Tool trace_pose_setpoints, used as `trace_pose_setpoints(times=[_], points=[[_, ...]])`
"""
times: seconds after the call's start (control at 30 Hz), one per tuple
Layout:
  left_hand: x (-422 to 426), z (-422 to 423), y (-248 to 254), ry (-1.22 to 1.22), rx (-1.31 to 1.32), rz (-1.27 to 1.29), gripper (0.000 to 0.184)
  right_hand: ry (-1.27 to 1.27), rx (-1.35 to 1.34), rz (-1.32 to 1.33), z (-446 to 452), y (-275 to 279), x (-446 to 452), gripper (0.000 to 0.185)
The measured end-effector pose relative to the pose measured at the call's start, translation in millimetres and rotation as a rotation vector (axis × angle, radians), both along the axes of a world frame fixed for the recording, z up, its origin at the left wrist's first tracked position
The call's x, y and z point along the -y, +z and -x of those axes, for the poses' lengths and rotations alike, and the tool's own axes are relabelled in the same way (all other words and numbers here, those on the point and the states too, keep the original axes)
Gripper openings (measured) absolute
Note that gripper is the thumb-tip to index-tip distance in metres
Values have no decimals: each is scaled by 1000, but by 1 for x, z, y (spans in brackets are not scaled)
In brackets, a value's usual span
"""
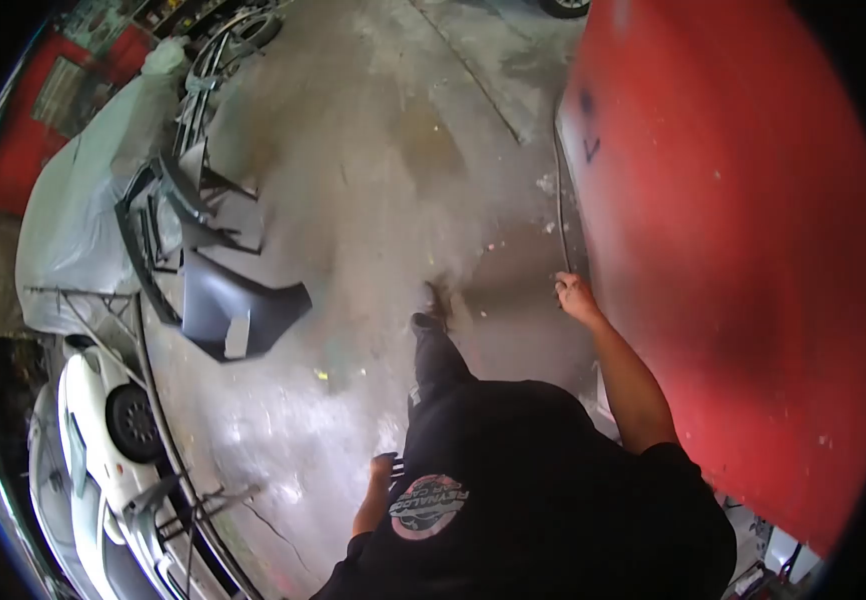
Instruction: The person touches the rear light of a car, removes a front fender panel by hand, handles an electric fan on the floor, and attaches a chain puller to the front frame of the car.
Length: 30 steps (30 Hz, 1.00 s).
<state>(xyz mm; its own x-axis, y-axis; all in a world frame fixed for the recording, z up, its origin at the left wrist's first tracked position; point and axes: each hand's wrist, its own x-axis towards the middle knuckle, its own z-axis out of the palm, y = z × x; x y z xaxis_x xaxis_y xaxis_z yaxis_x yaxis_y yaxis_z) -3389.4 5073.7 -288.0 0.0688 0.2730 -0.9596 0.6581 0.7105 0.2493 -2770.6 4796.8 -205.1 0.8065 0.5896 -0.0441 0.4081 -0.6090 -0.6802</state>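
My right hand (575, 295) is closed at the lower end of a thin dark hose (561, 200), which runs up along the edge of a large red panel (733, 220). My left hand (384, 468) hangs low beside my black shirt (573, 490). Its fingers are dark and too small to make out, so whether it holds anything is unclear. One dark shoe (421, 322) shows on the worn concrete floor (353, 200) in front of me.
Grey and black car body parts (238, 305) stand at the left, by a plastic-covered vehicle (88, 200). Below them are a white car (103, 440) and a metal frame (158, 400). A wheel (564, 5) shows at the top. Assorted items lie under the red panel, lower right.
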Motion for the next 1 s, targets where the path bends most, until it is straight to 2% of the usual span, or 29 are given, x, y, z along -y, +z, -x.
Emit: trace_pose_setpoints(times=[0.07, 0.13, 0.17, 0.2, 0.27, 0.33, 0.4, 0.47, 0.53, 0.57, 0.63, 0.67, 0.7, 0.73, 0.8, 0.83, 0.9, 0.93, 0.97, 1.0], points=[[-77, -50, -56, -131, 58, 57, 33, -93, -295, 40, -28, -9, -40, 28], [-169, -163, -22, -310, 115, -120, 33, -242, -546, 158, -33, -3, -64, 32], [-216, -227, 5, -398, 133, -215, 33, -232, -652, 253, -40, 13, -70, 35], [-259, -298, 16, -273, 190, -205, 34, -230, -765, 339, -45, 28, -78, 37], [-358, -435, 42, -473, 249, -342, 36, -359, -855, 344, -65, 34, -78, 39], [-440, -580, 80, -591, 392, -445, 33, -529, -762, 169, -86, 39, -77, 36], [-494, -718, 130, -704, 480, -619, 30, -657, -662, 56, -108, 33, -79, 31], [-521, -833, 164, -724, 528, -714, 32, -747, -724, 159, -136, 10, -88, 27], [-530, -931, 190, -650, 611, -735, 37, -815, -1033, 74, -169, -36, -85, 24], [-529, -966, 188, -636, 650, -704, 37, -155, -594, 396, -185, -85, -70, 19], [-523, -1031, 186, -621, 742, -661, 38, -124, -565, 683, -242, -158, -82, 20], [-503, -1051, 191, -570, 761, -598, 39, 17, -506, 674, -296, -134, -101, 20], [-505, -1064, 179, -867, 629, -724, 38, 105, -318, 571, -348, -127, -109, 23], [-500, -1076, 145, -774, 621, -595, 36, 185, -110, 485, -400, -117, -120, 26], [-481, -1080, 124, -670, 559, -389, 37, -484, -778, 292, -518, -88, -163, 19], [-477, -1081, 116, -701, 442, -307, 40, -216, -541, 598, -590, -51, -190, 21], [-479, -1080, 93, -583, 294, -187, 45, -246, -209, 428, -705, -51, -217, 24], [-485, -1077, 83, -519, 283, -118, 46, -336, -88, 283, -758, -10, -245, 26], [-490, -1079, 76, -462, 220, -88, 43, -303, -65, 281, -821, -30, -256, 29], [-502, -1084, 63, -521, 201, -99, 41, -251, 56, 246, -870, -9, -277, 27]])
